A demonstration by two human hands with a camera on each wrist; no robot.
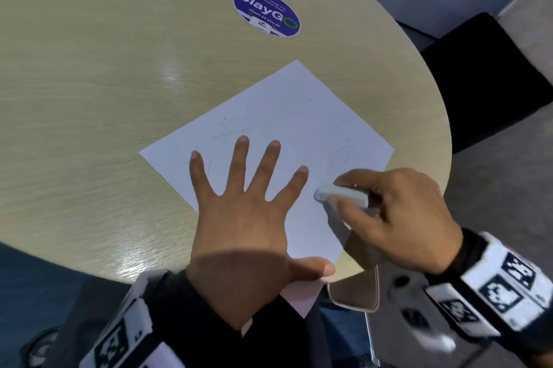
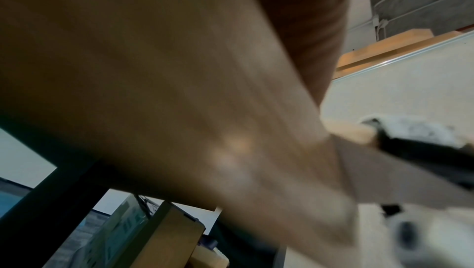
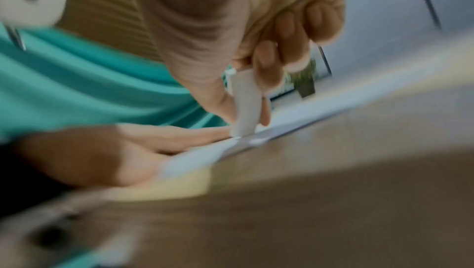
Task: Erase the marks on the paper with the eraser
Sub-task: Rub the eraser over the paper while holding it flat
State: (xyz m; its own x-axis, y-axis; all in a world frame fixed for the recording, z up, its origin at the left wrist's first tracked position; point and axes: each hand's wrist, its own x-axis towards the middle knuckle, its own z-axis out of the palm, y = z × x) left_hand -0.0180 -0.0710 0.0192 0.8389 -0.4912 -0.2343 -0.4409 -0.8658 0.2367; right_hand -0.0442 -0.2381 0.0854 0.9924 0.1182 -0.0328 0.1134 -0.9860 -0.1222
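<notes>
A white sheet of paper (image 1: 293,116) lies turned like a diamond on the round beige table (image 1: 89,98). Faint pencil marks (image 1: 227,134) and dark eraser crumbs show on it. My left hand (image 1: 239,212) lies flat on the paper's near part, fingers spread, thumb at its near edge. My right hand (image 1: 392,218) pinches a white eraser (image 1: 341,192) between thumb and fingers, its tip down on the paper's right part. The right wrist view shows that eraser (image 3: 245,106) touching the paper (image 3: 205,154) beside my left hand (image 3: 107,154). The left wrist view is blurred by the table edge.
A blue round ClayGo sticker (image 1: 266,12) is stuck on the table beyond the paper. A black chair seat (image 1: 490,77) stands past the table's right rim. A metal-framed chair (image 1: 359,292) sits below the near edge. Bare tabletop spreads to the left.
</notes>
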